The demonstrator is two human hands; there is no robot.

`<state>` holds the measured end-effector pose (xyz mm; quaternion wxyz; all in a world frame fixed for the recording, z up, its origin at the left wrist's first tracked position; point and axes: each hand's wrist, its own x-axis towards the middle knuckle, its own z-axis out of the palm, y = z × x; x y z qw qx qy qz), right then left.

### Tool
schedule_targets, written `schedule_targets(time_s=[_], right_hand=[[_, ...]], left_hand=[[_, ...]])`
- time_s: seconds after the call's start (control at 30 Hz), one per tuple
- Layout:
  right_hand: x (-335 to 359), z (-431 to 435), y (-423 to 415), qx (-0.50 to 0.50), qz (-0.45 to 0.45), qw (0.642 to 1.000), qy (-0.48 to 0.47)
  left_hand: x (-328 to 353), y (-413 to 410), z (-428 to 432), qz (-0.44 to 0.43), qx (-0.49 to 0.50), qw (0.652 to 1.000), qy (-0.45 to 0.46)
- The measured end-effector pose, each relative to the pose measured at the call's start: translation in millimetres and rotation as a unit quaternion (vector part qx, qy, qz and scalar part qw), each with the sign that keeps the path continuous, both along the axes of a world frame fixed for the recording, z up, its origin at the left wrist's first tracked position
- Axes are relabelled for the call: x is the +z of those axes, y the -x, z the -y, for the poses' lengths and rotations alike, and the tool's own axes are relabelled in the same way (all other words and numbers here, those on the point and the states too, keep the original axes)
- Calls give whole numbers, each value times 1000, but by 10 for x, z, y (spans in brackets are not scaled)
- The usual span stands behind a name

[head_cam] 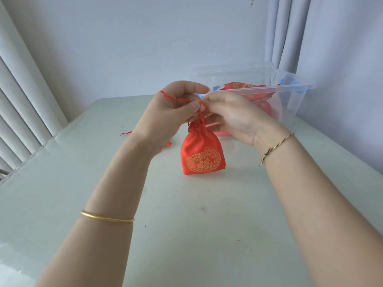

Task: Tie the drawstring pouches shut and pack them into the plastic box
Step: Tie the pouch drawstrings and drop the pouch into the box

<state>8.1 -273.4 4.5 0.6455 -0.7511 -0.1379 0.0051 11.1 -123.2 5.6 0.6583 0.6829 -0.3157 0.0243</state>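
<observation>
**Ana:** Pouch (202,151) first: red, with a gold emblem, hanging just above the table (186,235) in the middle of the head view, neck already gathered.

**Ben:** And the hands?

**Ana:** Left hand (174,112) is closed, thumb and fingers pinching the drawstring (176,98) just above the neck, one red tail running off to the left over its knuckles. Right hand (234,117) is closed too, fingertips pinched on the cord at the same spot, the two hands touching. Whether a knot has formed there I cannot tell; the fingers cover it.

**Ben:** So how would you finish the tie well?

**Ana:** I'd keep the left pinch low against the gathered neck so the mouth stays shut, then draw the tails apart evenly, left and right, so the knot seats snug. Pulling upward would only lift the pouch.

**Ben:** Room to move?

**Ana:** Plenty near and left: bare tabletop, only red scraps (126,133) lying far left of the pouch. The plastic box (290,108) sits far right, open-topped, with at least one red pouch (240,86) inside. Its near rim runs just behind the right hand's knuckles, so a rightward pull could knock it. More red cord (220,133) lies under that hand. To pack, lift over the rim.
</observation>
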Motion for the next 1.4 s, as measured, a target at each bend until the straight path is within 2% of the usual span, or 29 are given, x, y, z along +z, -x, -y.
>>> schedule_targets(time_s=[0.1, 0.2, 0.33, 0.5, 0.6, 0.73, 0.87, 1.03, 1.23, 1.33, 1.4], right_hand=[[-35, -9, -23, 19, -21, 1000, -13], [-38, 14, -28, 37, -39, 998, -41], [-54, 5, -27, 78, -60, 994, -55], [-36, 10, -25, 81, -59, 993, -70], [-26, 35, -33, 34, -38, 997, -60], [-20, 54, -65, -78, 19, 996, -27], [-42, 53, -131, -157, 47, 986, -2], [-8, 85, -91, -115, -34, 982, -147], [-6, 131, -104, -180, -52, 968, -164], [1, 140, -97, -120, -109, 944, -286], [-10, 123, -92, -34, -140, 902, -407]], left_hand=[[-9, -2, 58, 100, 103, 987, -66], [-37, -2, 103, 167, 175, 968, -70], [-93, -45, 86, 286, 256, 915, -122], [-109, -54, 86, 310, 279, 902, -111], [-94, -48, 83, 276, 276, 916, -94], [-91, -52, 56, 167, 242, 954, -52], [-121, -95, 15, 88, 231, 966, -77], [-120, -119, -18, 40, 230, 969, -84], [-97, -115, -72, -30, 239, 970, -29], [-116, -128, -103, -61, 238, 969, -20], [-130, -144, -110, -84, 227, 970, 6]])
